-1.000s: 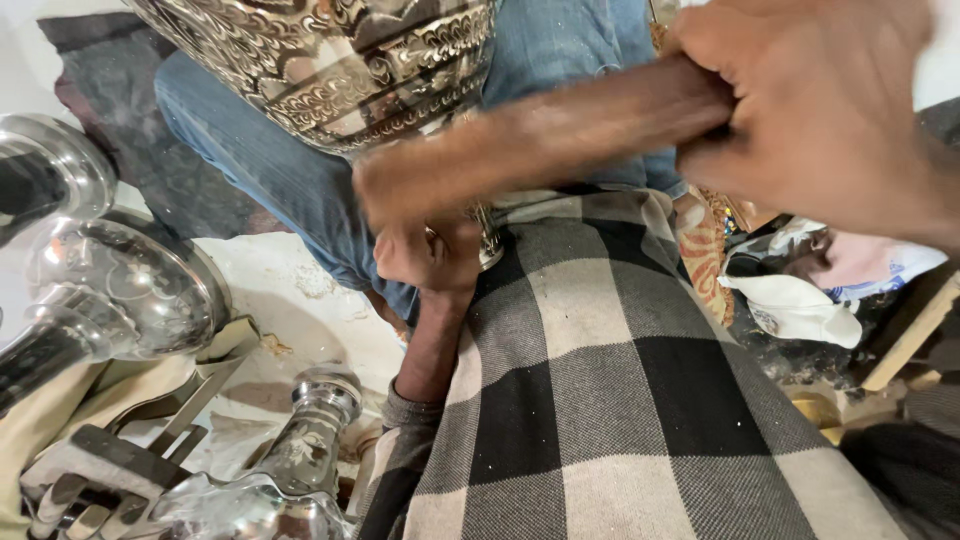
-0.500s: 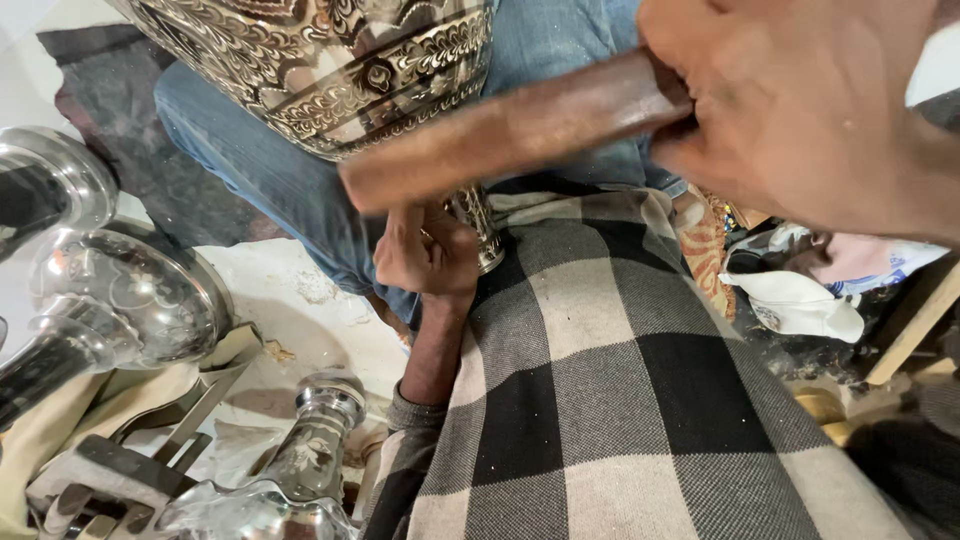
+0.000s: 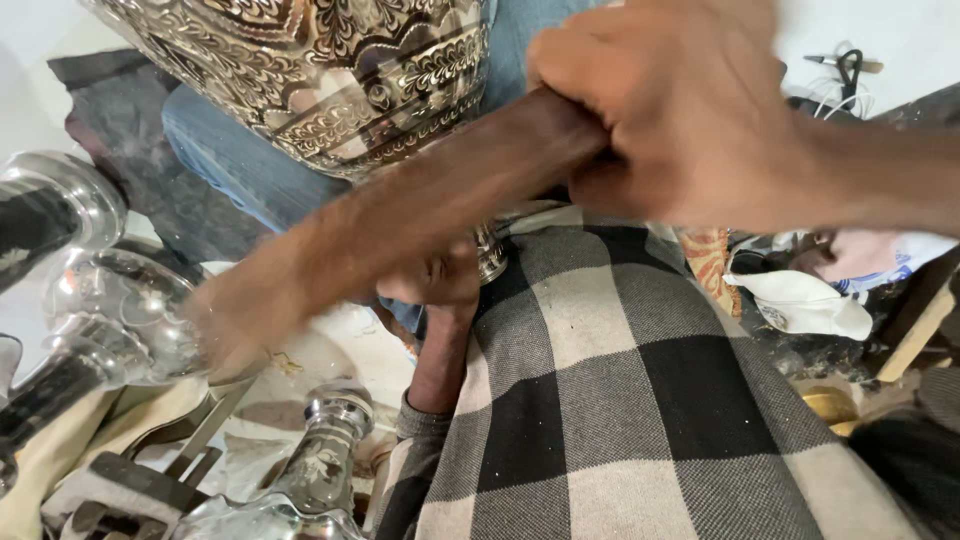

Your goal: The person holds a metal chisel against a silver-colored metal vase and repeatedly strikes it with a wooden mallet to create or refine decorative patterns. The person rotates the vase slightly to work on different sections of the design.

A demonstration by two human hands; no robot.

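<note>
My right hand [image 3: 690, 120] is closed around one end of a long brown wooden stick [image 3: 400, 220], which slants down to the left and is blurred. A large engraved silver metal vessel [image 3: 320, 70] rests across my knees at the top. Under it, my left hand [image 3: 435, 285] grips a small silver metal tool [image 3: 490, 255] pressed against the vessel's lower edge. My black and white checked garment [image 3: 620, 400] fills the lower middle.
Shiny silver metal pieces [image 3: 90, 290] lie at the left, with an engraved silver stem [image 3: 325, 450] and flat metal tools [image 3: 150, 470] at the bottom left. A white cloth bundle [image 3: 800, 300] and wooden bits lie at the right.
The wooden stick has swung down and to the left in my right hand, its far end dropping lower. My left hand stays under the vessel.
</note>
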